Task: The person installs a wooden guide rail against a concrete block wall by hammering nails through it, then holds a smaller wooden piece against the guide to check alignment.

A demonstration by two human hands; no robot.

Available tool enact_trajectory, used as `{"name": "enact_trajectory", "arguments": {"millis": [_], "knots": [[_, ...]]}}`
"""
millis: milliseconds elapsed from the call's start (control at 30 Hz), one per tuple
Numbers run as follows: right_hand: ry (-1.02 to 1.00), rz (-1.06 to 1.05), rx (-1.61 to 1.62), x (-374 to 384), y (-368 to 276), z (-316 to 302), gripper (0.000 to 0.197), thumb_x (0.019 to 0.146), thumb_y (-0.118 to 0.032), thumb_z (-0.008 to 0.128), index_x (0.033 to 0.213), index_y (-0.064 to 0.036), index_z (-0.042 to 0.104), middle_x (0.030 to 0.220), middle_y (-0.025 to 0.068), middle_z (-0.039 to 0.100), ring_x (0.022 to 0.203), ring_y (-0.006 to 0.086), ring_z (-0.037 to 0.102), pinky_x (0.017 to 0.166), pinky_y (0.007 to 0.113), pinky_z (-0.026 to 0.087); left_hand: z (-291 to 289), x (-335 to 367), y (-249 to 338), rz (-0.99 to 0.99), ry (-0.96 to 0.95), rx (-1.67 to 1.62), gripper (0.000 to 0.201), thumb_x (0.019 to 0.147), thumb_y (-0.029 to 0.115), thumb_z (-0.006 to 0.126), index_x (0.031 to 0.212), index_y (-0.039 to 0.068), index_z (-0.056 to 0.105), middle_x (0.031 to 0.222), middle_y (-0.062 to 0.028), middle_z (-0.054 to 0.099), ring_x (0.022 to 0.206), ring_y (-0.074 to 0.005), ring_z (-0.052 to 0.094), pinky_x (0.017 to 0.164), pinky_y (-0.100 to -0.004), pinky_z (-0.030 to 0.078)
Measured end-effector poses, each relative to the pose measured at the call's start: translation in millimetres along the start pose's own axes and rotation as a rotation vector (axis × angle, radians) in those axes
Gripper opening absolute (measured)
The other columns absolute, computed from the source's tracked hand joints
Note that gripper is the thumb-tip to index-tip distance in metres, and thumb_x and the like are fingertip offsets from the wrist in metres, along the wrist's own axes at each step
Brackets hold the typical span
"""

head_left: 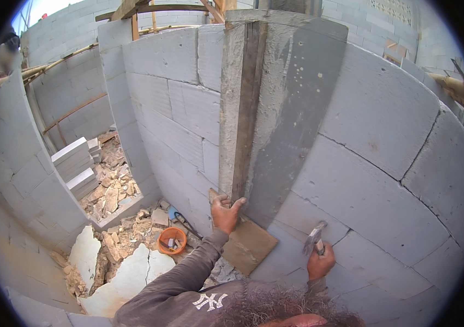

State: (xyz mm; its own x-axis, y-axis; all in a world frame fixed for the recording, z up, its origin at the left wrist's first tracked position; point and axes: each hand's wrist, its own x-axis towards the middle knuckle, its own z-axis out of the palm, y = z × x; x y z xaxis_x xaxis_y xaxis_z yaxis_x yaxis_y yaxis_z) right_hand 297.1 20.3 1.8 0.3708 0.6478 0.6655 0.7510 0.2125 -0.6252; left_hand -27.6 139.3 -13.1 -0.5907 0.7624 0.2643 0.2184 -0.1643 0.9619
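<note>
In the lower right of the frame, the right hand (321, 265) has its fingers wrapped round the handle of a hammer (313, 240), whose metal head points up, near the grey block wall (379, 207). Just below the centre, the left hand (225, 215) touches the foot of a dark wooden strip (246, 109), thumb raised beside it; whether its fingers close on the strip or on something small, I cannot tell. The strip runs upright from the top centre down along the rough concrete column (275, 82), which has a darker grey band (311, 87) on its right side. Below the left hand, a brown board (251, 246) sits tilted at the base of the column. An orange bucket (169, 252) with small items inside stands left of the forearm, amid rubble (113, 248). Cracked pale slabs (123, 275) lie at lower left, pale blocks (72, 158) are stacked above them, and another person (4, 57) shows at the upper left edge
</note>
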Motion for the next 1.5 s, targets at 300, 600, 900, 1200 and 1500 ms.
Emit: {"name": "enact_trajectory", "arguments": {"millis": [300,600,900,1200,1500], "knots": [[0.045,0.001,0.007,4.5,2.1,3.8,0.014,0.083,-0.01,0.08,0.089,-0.0047,0.068,0.081,0.0165,0.068,0.074,0.0404,0.067,0.067,0.047,0.051,-16.2,11.2,43.2,0.416,-0.157,0.657,0.058,0.09,0.048,0.077,0.121,0.0,0.069,0.11,-0.0181,0.063,0.092,-0.0417,0.069,0.076,-0.0504,0.056],[0.056,0.022,0.053,-1.8,-3.1,0.9,0.013,0.083,-0.009,0.079,0.089,-0.0048,0.067,0.08,0.0171,0.068,0.074,0.0404,0.067,0.067,0.046,0.051,-20.0,11.1,20.7,0.652,-0.097,0.568,0.051,0.087,0.044,0.081,0.106,-0.002,0.07,0.095,-0.0169,0.065,0.084,-0.0402,0.069,0.069,-0.0478,0.056],[0.03,0.059,0.048,3.2,1.1,-2.8,0.014,0.085,-0.01,0.078,0.092,-0.0052,0.068,0.082,0.0174,0.068,0.076,0.0407,0.068,0.068,0.046,0.052,-14.9,24.7,49.5,0.622,-0.158,0.561,0.051,0.087,0.047,0.08,0.103,0.001,0.069,0.097,-0.0149,0.065,0.082,-0.0371,0.068,0.069,-0.046,0.055],[-0.101,-0.102,-0.147,0.2,11.7,-12.2,0.013,0.084,-0.014,0.078,0.094,-0.0088,0.071,0.083,0.0146,0.07,0.077,0.0395,0.069,0.067,0.047,0.054,-8.7,34.9,22.1,0.634,-0.159,0.443,0.049,0.086,0.042,0.085,0.092,-0.003,0.066,0.082,-0.0153,0.065,0.075,-0.0342,0.065,0.069,-0.0437,0.052],[0.005,0.008,-0.195,-32.8,35.3,13.7,0.017,0.087,-0.024,0.081,0.087,-0.0095,0.072,0.08,0.0142,0.071,0.073,0.0373,0.069,0.064,0.045,0.053,-9.0,35.0,24.4,0.604,-0.206,0.449,0.048,0.085,0.04,0.086,0.102,-0.001,0.067,0.08,-0.0103,0.063,0.07,-0.0283,0.062,0.065,-0.0408,0.051]]}}
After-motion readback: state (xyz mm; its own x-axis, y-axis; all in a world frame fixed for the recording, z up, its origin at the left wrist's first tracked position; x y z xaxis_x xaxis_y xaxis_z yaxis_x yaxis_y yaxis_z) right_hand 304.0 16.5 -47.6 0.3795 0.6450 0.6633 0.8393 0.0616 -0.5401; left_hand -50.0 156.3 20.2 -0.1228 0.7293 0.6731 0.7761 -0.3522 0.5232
